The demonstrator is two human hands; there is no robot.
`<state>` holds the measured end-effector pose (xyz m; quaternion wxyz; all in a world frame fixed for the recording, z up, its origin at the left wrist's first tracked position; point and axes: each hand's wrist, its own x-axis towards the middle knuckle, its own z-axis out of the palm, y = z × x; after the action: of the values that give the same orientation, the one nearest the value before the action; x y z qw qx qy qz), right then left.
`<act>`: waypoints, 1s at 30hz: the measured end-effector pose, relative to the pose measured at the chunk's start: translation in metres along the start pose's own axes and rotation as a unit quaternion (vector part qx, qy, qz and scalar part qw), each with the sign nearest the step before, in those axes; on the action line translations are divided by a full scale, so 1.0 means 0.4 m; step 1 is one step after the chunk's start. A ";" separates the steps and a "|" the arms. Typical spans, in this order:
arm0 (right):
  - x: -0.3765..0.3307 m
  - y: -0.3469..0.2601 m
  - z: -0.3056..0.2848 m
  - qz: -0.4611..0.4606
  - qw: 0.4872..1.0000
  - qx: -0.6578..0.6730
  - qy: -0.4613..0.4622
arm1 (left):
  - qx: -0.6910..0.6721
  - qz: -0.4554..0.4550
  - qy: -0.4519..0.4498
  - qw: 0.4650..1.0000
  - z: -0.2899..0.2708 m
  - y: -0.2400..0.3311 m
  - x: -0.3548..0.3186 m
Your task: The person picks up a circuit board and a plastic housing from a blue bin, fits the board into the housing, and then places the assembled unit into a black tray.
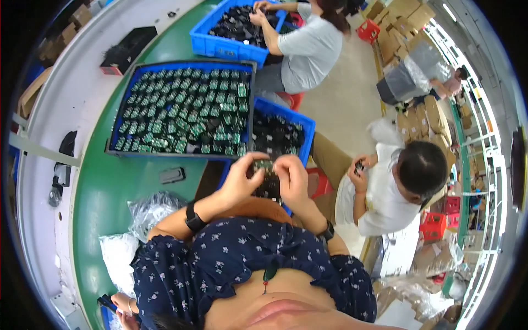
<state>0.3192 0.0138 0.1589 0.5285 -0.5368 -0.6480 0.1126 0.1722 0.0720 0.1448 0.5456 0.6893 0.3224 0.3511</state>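
Observation:
Between my two hands, in front of my chest, is a small green circuit board (264, 164). My left hand (242, 180) pinches it from the left with thumb and fingers. My right hand (293, 180) has its bent fingertips at the board's right edge, partly hiding it. Just beyond my hands lies a large tray (179, 155) with a black rim, filled with rows of small green boards in dark housings. A blue crate (309, 132) holding dark parts sits under and past my right hand.
On the green table (93, 203) lie a dark rectangular case (172, 175), a clear plastic bag (154, 209) and a white bag (118, 256). A long black box (129, 50) stands far left. Co-workers sit by a far blue crate (228, 50) and at my right.

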 end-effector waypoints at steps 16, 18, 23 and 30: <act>0.001 -0.013 -0.024 0.201 0.957 0.207 -0.017 | -0.084 -0.118 -0.046 0.988 -0.016 0.037 0.000; 0.000 -0.011 -0.024 0.191 0.959 0.209 -0.018 | -0.076 -0.129 -0.048 0.988 -0.016 0.038 0.000; 0.000 -0.008 -0.033 0.174 0.965 0.195 -0.032 | -0.115 -0.074 -0.013 0.991 -0.010 0.036 0.001; 0.014 -0.028 -0.055 0.185 0.970 0.147 -0.061 | -0.105 -0.071 -0.007 0.992 -0.008 0.040 -0.002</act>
<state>0.3314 0.0045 0.1792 0.5308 -0.5558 -0.5451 0.3350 0.1699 0.0699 0.1608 0.6408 0.6059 0.3284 0.3382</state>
